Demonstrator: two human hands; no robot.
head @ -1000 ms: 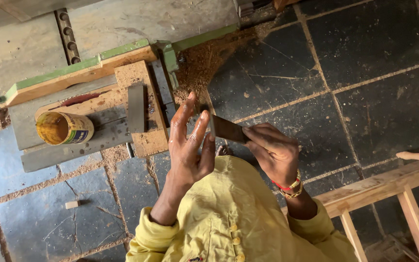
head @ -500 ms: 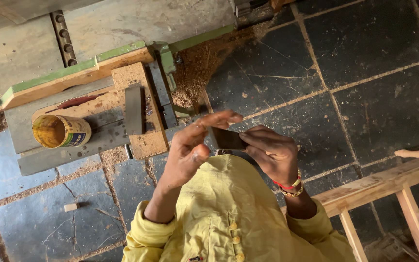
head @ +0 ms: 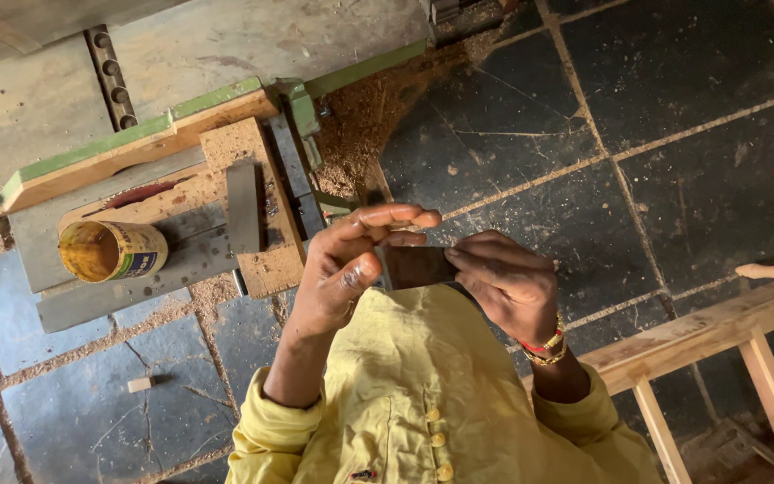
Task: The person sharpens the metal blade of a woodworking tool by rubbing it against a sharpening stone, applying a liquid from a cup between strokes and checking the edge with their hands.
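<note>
We note first the dark stone-tile floor (head: 674, 179), its slabs cracked and its joints packed with sawdust. On it, toward the upper left, sits a woodworking machine (head: 47, 233) with a grey table and green-painted edging; a wooden fence (head: 127, 157) runs along its far edge and a chipboard block (head: 257, 211) lies across its right end. A heap of sawdust (head: 365, 116) lies on the floor just beyond the machine's right corner. At the lower right edge of the view stands a bare wooden frame (head: 700, 336).

We see the person's yellow buttoned shirt (head: 423, 394) filling the lower centre. Our left hand (head: 347, 269) is raised before the chest, wrist bent, fingers curved and partly spread, with the fingertips resting along the top edge of a small dark flat piece (head: 416, 267). Our right hand (head: 508, 282) is closed around the piece's right end, gripping it; red and gold bangles (head: 544, 345) circle that wrist. The piece is held level between both hands, above the floor and clear of the machine.

On the machine table's left part lies a round tin (head: 109, 251) on its side, mouth facing left, its inside coated yellow, its label yellow with a blue patch. A small wood offcut (head: 141, 384) lies on the floor below the machine.
</note>
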